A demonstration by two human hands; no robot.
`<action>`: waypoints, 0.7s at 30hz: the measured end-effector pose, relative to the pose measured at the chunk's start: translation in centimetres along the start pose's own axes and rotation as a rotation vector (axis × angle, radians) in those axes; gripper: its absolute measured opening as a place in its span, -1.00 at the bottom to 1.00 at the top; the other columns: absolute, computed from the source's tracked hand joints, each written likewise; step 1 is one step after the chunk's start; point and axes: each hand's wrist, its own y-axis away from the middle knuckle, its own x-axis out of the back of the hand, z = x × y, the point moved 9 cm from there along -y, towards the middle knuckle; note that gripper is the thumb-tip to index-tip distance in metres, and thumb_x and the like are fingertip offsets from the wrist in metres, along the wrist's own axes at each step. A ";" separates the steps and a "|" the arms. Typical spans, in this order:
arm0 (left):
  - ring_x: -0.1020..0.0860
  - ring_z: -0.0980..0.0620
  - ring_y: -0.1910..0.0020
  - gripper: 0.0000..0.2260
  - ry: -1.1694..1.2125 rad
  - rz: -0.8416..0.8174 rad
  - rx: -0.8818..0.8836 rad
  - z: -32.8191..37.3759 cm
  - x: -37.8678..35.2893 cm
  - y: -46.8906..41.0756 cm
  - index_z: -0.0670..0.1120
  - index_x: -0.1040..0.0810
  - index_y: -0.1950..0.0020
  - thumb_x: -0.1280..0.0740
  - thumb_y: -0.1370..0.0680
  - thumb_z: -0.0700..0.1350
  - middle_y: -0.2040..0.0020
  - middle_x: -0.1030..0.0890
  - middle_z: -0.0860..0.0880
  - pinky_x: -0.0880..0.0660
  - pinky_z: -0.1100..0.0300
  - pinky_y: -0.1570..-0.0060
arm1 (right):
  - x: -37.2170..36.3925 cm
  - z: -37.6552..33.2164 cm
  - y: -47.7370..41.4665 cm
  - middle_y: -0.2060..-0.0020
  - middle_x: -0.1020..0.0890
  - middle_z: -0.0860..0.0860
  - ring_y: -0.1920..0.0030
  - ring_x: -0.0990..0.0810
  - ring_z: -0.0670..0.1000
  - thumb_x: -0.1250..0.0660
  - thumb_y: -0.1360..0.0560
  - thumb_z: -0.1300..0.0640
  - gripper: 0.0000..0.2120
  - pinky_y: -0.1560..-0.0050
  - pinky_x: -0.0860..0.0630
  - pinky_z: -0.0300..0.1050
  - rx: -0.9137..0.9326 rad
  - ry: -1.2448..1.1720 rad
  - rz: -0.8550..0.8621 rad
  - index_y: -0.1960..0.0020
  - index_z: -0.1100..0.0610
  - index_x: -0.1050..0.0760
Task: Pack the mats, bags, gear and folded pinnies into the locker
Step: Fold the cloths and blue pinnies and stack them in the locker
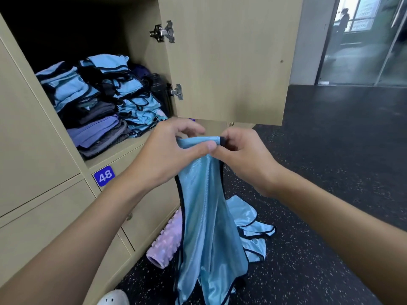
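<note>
Fingers (204, 148) of the left hand (167, 155) and right hand (244, 159) pinch one blue pinny (207, 216), hanging at centre frame. A label (104, 176) at left reads "48". Two stacks (123, 84) sit in the locker (119, 150), upper left.

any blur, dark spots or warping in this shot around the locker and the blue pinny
Head view: left hand, right hand and blue pinny are sharp, the fabric glossy; head view: the locker sinks into deep shadow at the back; head view: the wide lens bows its edges, and the glass doorway at upper right is smeared.
</note>
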 end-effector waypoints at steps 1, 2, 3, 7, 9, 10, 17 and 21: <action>-0.54 0.15 0.27 -0.88 0.030 -0.007 0.000 0.1 -0.1 0.1 -0.04 -0.68 0.09 -0.52 -0.47 -0.01 0.21 -0.65 0.00 -0.45 0.28 0.24 | -0.3 -0.2 0.1 0.41 -0.37 0.01 0.49 -0.23 -0.18 -0.39 -0.54 0.19 -0.80 0.47 -0.19 -0.34 0.009 -0.001 -0.013 0.21 0.20 -0.43; -0.51 0.14 0.33 -0.91 0.067 -0.006 -0.002 0.3 -0.1 0.1 -0.07 -0.68 0.15 -0.49 -0.50 -0.08 0.26 -0.64 -0.04 -0.42 0.28 0.30 | -0.5 -0.3 0.2 0.42 -0.37 -0.01 0.49 -0.23 -0.18 -0.39 -0.54 0.19 -0.77 0.47 -0.20 -0.35 0.018 0.000 -0.023 0.24 0.17 -0.41; -0.48 0.16 0.36 -0.90 0.090 0.003 -0.003 0.3 0.0 0.1 -0.10 -0.67 0.18 -0.46 -0.52 -0.13 0.29 -0.63 -0.06 -0.39 0.30 0.35 | -0.7 -0.4 0.2 0.42 -0.39 -0.01 0.47 -0.27 -0.18 -0.39 -0.54 0.20 -0.75 0.45 -0.22 -0.35 0.017 -0.005 -0.033 0.26 0.14 -0.40; -0.47 0.23 0.32 -0.89 0.107 0.062 -0.015 0.3 1.2 0.0 -0.17 -0.62 0.12 -0.37 -0.59 -0.18 0.26 -0.59 0.03 -0.40 0.37 0.29 | -2.3 -0.2 0.7 0.15 -0.66 0.13 0.19 -0.57 -0.08 -0.37 -0.54 0.29 -0.98 0.12 -0.59 -0.14 -0.014 -0.095 -0.185 0.05 0.21 -0.53; -0.45 0.22 0.27 -0.88 0.083 0.108 -0.022 -0.1 2.0 -0.2 -0.14 -0.56 0.10 -0.33 -0.63 -0.17 0.23 -0.55 0.06 -0.39 0.34 0.23 | -2.9 0.3 0.9 0.08 -0.66 0.21 0.15 -0.59 -0.01 -0.37 -0.55 0.27 -0.90 0.04 -0.60 0.00 -0.042 -0.062 -0.247 -0.03 0.29 -0.54; -0.43 0.24 0.26 -0.88 0.076 0.133 -0.028 -0.2 2.5 -0.2 -0.13 -0.53 0.10 -0.30 -0.64 -0.17 0.23 -0.52 0.09 -0.37 0.34 0.21 | -3.1 0.6 1.0 0.12 -0.64 0.20 0.17 -0.57 0.00 -0.37 -0.55 0.25 -0.88 0.09 -0.57 0.00 -0.052 -0.035 -0.266 -0.01 0.31 -0.53; -0.28 -0.02 0.38 -0.82 0.226 0.243 0.141 -1.6 3.7 -0.3 0.04 -0.50 0.08 -0.20 -0.68 -0.12 0.28 -0.42 -0.03 -0.25 0.15 0.38 | -4.1 1.1 1.3 0.05 -0.64 0.33 0.15 -0.57 0.04 -0.41 -0.53 0.19 -0.82 0.10 -0.51 -0.03 -0.065 -0.022 -0.387 0.09 0.26 -0.44; -0.44 0.14 0.42 -0.83 0.247 0.037 0.193 -0.5 1.9 0.2 -0.05 -0.64 0.07 -0.40 -0.57 0.04 0.36 -0.55 0.13 -0.40 0.27 0.40 | -4.1 1.1 1.4 0.13 -0.63 0.25 0.16 -0.53 0.03 -0.40 -0.54 0.18 -0.74 0.11 -0.50 0.08 -0.045 0.005 -0.401 0.04 0.38 -0.44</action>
